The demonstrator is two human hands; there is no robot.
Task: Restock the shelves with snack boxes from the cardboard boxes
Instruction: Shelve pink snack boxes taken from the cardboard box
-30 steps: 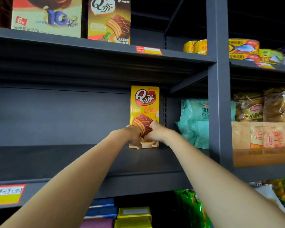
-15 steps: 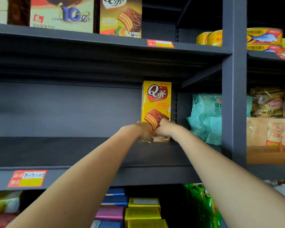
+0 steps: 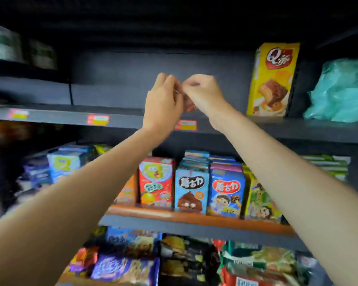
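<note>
From the head camera, a yellow snack box stands upright on the dark shelf, at the right end of that bay, its front with a red logo and a chocolate cake picture facing out. No hand touches it. Just right of the snack box, past a dark upright, lies a heap of teal bags.

Well left of the snack box, both hands are raised in front of the shelf's back panel. The left hand and the right hand meet at their fingertips, the fingers of each curled inward. Something small and brownish shows between them, but blur makes it impossible to say what it is or whether either hand grips it. Both forearms reach up from the bottom corners of the frame.

Red and yellow price labels are stuck along the front edge of the shelf, below and left of the snack box.

One level below the snack box, an orange-brown tray holds upright cartons in a row: a red carton, a light blue carton with a chocolate figure, a darker blue carton with a cartoon child, and a yellow-green carton. More packs stand behind them.

Lower still, the bottom level is crowded with blurred wrapped snack packs.
</note>
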